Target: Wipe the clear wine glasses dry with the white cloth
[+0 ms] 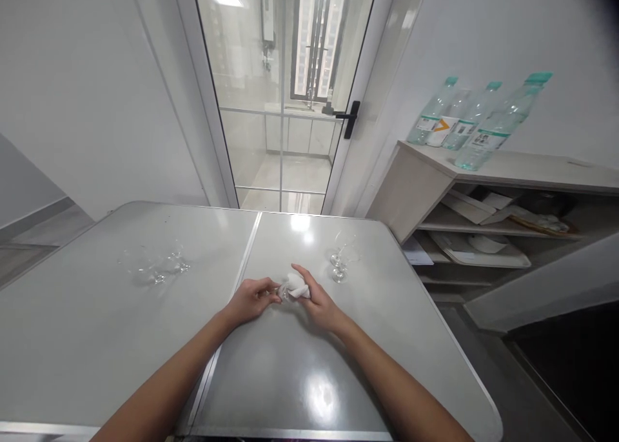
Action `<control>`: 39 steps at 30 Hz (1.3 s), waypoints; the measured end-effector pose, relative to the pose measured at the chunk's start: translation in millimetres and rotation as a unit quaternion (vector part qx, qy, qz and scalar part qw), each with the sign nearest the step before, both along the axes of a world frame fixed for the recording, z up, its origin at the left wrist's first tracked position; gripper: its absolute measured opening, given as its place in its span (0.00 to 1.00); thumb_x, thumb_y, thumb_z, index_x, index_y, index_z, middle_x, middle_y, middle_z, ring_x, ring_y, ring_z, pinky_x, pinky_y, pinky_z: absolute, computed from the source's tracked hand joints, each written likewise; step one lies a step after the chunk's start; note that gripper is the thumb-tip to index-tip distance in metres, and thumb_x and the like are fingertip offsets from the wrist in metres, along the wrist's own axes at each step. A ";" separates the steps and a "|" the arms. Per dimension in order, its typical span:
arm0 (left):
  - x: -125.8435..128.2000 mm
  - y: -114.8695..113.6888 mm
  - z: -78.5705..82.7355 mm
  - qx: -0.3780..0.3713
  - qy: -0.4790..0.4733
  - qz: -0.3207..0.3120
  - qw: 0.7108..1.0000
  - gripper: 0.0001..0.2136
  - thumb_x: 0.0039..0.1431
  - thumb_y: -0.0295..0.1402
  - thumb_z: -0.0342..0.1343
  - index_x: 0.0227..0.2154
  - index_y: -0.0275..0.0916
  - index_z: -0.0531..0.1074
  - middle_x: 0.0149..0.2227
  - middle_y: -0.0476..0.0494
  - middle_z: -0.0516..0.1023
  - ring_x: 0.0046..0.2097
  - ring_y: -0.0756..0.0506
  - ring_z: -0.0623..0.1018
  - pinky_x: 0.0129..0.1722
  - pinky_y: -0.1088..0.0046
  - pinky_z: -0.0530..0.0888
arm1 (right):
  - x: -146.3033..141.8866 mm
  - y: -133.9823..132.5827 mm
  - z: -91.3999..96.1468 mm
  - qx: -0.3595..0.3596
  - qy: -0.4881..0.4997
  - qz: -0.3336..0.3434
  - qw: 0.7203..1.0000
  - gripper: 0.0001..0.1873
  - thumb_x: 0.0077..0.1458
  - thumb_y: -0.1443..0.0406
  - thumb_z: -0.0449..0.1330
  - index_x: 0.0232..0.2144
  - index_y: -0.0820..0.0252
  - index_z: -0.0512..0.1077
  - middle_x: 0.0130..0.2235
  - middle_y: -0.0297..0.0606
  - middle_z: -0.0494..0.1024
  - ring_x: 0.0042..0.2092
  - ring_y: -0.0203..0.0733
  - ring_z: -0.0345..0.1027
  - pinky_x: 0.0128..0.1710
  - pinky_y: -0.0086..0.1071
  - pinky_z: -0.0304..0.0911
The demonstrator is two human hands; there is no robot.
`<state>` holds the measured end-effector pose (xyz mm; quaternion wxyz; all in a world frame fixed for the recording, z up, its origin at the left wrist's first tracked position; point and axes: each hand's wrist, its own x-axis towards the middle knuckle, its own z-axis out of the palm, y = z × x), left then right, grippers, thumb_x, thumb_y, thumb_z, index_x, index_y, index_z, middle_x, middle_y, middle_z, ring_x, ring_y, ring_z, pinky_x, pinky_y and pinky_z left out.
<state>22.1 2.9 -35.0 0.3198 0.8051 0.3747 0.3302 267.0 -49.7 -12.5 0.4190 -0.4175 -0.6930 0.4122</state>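
Above the table, near its middle seam, my left hand (252,298) pinches a small clear stemmed glass (284,293) at its left end, and the glass is tilted on its side. My right hand (320,305) presses a crumpled white tissue (297,284) against the other end of that glass. The tissue hides part of the glass, and I cannot make out how far it reaches inside. Closest to my right hand, just beyond it, is a clear stemmed glass (339,274) with another behind it.
More clear glasses (157,277) are on the left of the grey table (120,339). Behind the table is a glass door (251,145) with a black handle (352,119). To the right, a wooden shelf unit (425,171) carries several plastic bottles (488,135).
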 end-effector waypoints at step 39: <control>2.0 -2.0 -3.3 0.190 0.034 0.056 0.980 0.07 0.65 0.30 0.58 0.31 0.39 0.76 0.21 0.51 0.75 0.23 0.52 0.72 0.28 0.76 0.69 | -5.7 -6.5 18.7 0.301 -0.222 0.085 0.923 0.32 0.51 0.78 0.57 0.56 0.48 0.74 0.63 0.39 0.76 0.68 0.56 0.62 0.71 0.58 0.48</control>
